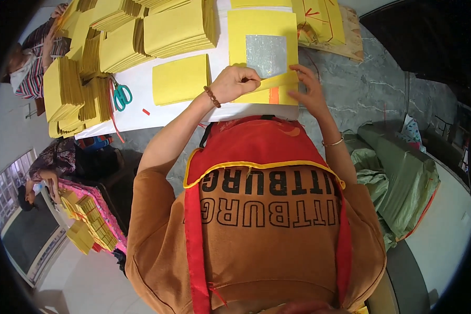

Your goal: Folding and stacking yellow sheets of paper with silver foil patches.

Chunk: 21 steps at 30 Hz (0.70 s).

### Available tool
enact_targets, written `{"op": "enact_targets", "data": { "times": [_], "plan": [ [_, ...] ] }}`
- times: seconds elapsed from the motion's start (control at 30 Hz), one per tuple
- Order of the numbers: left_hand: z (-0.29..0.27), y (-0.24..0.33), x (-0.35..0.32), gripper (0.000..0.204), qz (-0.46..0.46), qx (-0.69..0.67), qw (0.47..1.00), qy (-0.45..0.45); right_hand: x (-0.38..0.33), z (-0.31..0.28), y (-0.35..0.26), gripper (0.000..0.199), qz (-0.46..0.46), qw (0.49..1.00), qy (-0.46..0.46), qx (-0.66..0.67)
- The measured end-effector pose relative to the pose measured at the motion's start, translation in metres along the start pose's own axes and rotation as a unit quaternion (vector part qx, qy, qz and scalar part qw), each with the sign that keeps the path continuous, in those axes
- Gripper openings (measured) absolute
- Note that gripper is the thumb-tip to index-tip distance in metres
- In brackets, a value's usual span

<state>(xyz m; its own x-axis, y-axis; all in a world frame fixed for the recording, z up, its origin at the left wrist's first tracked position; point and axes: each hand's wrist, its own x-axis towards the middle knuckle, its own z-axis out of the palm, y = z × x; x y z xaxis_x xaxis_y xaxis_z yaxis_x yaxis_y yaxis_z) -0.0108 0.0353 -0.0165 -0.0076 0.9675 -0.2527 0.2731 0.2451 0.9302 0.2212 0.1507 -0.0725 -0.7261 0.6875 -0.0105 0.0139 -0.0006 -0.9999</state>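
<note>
In front of me on the white-covered table lies a yellow paper sheet point(237, 39) with a silver foil rectangle point(267, 52) on it. Its near part is lifted into a narrow folded strip point(279, 81), and an orange patch point(273, 96) shows below. My left hand point(234, 85), with a beaded bracelet at the wrist, is closed and pinches the left end of the strip. At the strip's right end my right hand point(311, 91) has its thumb and fingers apart. A folded yellow paper stack point(180, 79) lies left of the sheet.
Tall stacks of yellow paper point(178, 26) fill the table's far left. Green-handled scissors point(122, 97) lie beside them, near a small red piece point(146, 112). Yellow bundles point(322, 23) sit at far right. Green wrapped packages point(397, 178) stand on the right. Two other people work on the left.
</note>
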Motion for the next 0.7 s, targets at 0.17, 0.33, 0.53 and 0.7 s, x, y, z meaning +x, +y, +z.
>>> {"op": "enact_targets", "data": {
  "times": [0.17, 0.33, 0.53, 0.7],
  "plan": [
    [-0.020, 0.017, -0.016, 0.044, 0.199, 0.161, 0.965, -0.056, 0.001, 0.007, -0.002, 0.022, -0.112, 0.976, 0.024, -0.185],
    [-0.034, -0.010, -0.018, 0.046, 0.216, 0.410, 0.884, 0.058, 0.004, 0.010, 0.001, 0.022, -0.081, 0.984, 0.041, -0.153],
    [-0.032, 0.006, -0.026, 0.037, 0.255, 0.380, 0.880, 0.126, 0.011, 0.003, -0.044, 0.023, -0.210, 0.922, 0.032, -0.324],
    [-0.018, 0.000, -0.051, 0.027, 0.216, 0.289, 0.929, 0.077, -0.005, -0.001, -0.050, 0.019, -0.163, 0.929, -0.093, -0.320]
  ]
}}
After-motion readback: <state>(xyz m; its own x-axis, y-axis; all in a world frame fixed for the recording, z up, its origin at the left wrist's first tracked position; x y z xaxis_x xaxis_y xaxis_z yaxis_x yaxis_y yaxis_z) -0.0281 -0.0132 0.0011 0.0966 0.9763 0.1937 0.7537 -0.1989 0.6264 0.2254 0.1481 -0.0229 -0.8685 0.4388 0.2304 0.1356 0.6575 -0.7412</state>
